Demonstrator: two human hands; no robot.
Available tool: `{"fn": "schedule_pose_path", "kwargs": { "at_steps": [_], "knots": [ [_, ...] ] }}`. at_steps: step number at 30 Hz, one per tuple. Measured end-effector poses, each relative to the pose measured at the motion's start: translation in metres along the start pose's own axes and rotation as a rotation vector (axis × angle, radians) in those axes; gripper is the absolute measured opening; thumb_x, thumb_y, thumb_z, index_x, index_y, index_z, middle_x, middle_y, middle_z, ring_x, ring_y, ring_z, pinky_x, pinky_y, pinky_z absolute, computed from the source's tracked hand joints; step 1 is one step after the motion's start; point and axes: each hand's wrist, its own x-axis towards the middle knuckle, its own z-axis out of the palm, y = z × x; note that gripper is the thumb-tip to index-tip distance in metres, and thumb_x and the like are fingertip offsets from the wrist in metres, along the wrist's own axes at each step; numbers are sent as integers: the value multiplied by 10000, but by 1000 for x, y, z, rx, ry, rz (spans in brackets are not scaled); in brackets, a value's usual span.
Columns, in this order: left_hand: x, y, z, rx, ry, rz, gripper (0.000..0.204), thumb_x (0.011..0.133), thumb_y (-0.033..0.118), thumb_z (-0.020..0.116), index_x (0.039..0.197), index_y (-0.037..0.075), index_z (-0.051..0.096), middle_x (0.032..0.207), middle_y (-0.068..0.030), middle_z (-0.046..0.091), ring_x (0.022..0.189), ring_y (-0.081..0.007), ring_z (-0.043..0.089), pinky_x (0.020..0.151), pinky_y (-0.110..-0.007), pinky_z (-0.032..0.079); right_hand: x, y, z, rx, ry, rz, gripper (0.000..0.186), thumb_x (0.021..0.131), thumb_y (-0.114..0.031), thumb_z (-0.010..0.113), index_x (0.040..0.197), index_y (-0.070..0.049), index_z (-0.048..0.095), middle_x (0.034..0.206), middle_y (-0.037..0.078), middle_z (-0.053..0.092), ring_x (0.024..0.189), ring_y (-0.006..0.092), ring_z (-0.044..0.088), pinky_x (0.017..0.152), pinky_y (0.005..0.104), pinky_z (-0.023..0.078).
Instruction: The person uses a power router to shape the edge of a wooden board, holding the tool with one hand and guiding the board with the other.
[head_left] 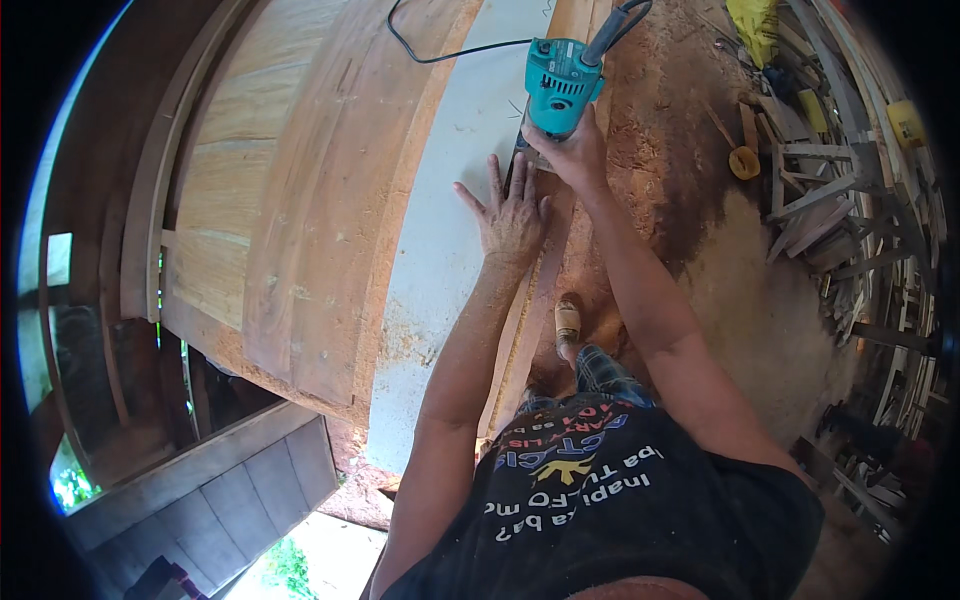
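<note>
A teal corded power tool sits at the far end of the work surface, over the edge of a long white board. My right hand is wrapped round its near end; its exact kind is hard to tell. Part of a dark, flat base shows low beside it. My left hand lies flat with fingers spread, across the white board's right edge, its fingertips close to that base. Whether they touch it I cannot tell. A narrow wooden strip runs along the board's right side.
A black cord loops over the board from the tool. Wide wooden planks lie to the left. Sawdust covers the ground on the right, with a yellow round object and stacked scrap wood beyond. My foot stands below the work.
</note>
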Motion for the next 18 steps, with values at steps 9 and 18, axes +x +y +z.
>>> {"fn": "schedule_pose_path", "kwargs": {
  "at_steps": [9, 18],
  "knots": [
    [19, 6, 2, -20, -2, 12, 603, 970, 431, 466, 1486, 126, 402, 1596, 3, 286, 1503, -315, 131, 1034, -824, -20, 21, 18, 0, 31, -16, 12, 617, 722, -348, 855, 1143, -43, 522, 1046, 109, 680, 949, 234, 677, 837, 371, 531],
    [37, 7, 6, -19, -51, 18, 582, 1007, 442, 396, 1504, 139, 366, 1620, 2, 227, 1512, -319, 86, 1020, -816, -71, 39, 26, 0, 79, -20, 22, 757, 663, -481, 836, 1166, -27, 500, 1033, 161, 682, 953, 340, 679, 833, 443, 526]
  ]
}}
